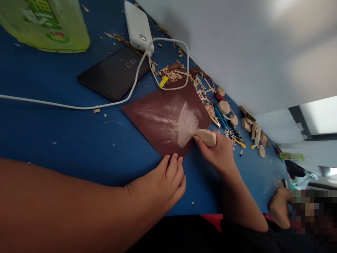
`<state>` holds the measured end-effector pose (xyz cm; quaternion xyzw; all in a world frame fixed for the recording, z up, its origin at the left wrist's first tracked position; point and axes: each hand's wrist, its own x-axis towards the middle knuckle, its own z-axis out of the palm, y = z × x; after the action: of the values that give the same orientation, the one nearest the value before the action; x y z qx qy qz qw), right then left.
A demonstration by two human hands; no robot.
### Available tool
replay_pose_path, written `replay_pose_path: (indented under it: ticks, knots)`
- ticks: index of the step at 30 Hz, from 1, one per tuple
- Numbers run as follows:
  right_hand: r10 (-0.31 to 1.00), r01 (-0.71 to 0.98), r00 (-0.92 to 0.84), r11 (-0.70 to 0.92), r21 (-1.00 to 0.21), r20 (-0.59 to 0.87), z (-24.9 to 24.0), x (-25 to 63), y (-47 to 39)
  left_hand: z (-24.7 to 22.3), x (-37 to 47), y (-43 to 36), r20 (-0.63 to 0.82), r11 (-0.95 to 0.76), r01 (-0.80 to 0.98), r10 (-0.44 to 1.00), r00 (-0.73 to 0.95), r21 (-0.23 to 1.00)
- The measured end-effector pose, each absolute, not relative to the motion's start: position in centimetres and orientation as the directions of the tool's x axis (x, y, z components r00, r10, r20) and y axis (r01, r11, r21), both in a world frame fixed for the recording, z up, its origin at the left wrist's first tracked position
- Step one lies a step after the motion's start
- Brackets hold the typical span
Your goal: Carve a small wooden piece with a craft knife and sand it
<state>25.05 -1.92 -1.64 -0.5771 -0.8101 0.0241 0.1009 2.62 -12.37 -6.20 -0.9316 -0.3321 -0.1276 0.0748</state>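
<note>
A reddish-brown sheet of sandpaper (158, 119) lies on the blue tabletop, streaked with pale wood dust. My right hand (219, 149) grips a small, light wooden piece (206, 137) with a rounded outline, its edge against the sheet's dusty right part. The fingertips of my left hand (168, 182) rest on the sheet's near corner, the fingers flat and holding nothing. My left thumb is hidden.
A white cable (89, 107) loops from a white power bank (138, 26) over a dark phone (113, 73). Wood shavings (175, 72), blue-handled tools (221, 116) and wooden blocks (252, 128) line the wall (237, 52). A green-yellow packet (63, 31) stands far left. Another person's arm (280, 207) is at right.
</note>
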Motion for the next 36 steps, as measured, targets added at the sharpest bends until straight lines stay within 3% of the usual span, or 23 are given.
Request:
replay_pose_path:
  ticks: [5,9,13,17,20,25,29,33,36]
  knots:
    - [0.916,0.894,-0.399,0.400,-0.201,0.047,-1.6,24.8,-2.2,-6.3,2.7,-12.4,0.292,-0.768,0.639,0.604,0.742,-0.037]
    - [0.936,0.916,-0.335,0.350,-0.195,0.107,-1.6,24.6,-2.4,-6.2,2.7,-12.5,0.280,-0.762,0.646,0.614,0.738,-0.032]
    - [0.918,0.892,-0.396,0.392,-0.224,0.031,-1.3,24.4,-2.5,-6.3,2.9,-12.7,0.285,-0.753,0.659,0.632,0.721,0.002]
    - [0.936,0.916,-0.341,0.351,-0.193,0.083,-1.2,24.5,-2.3,-6.5,3.1,-12.8,0.298,-0.738,0.673,0.656,0.694,0.056]
    - [0.916,0.897,-0.400,0.401,-0.189,0.045,-1.2,24.6,-2.3,-6.4,3.0,-12.6,0.292,-0.750,0.661,0.637,0.713,0.021]
    - [0.937,0.923,-0.335,0.347,-0.166,0.099,-1.1,24.8,-2.3,-6.2,2.8,-12.5,0.268,-0.760,0.650,0.621,0.737,-0.027]
    - [0.917,0.899,-0.399,0.395,-0.188,0.019,-1.2,25.3,-2.0,-6.1,2.8,-12.6,0.264,-0.752,0.659,0.633,0.728,-0.015]
    - [0.951,0.944,-0.273,0.294,-0.150,0.146,-1.5,25.7,-1.4,-6.1,2.9,-12.5,0.257,-0.751,0.660,0.635,0.729,-0.020]
    - [0.926,0.911,-0.373,0.378,-0.164,0.058,-1.6,25.8,-1.4,-6.3,2.8,-12.4,0.277,-0.758,0.650,0.617,0.737,-0.043]
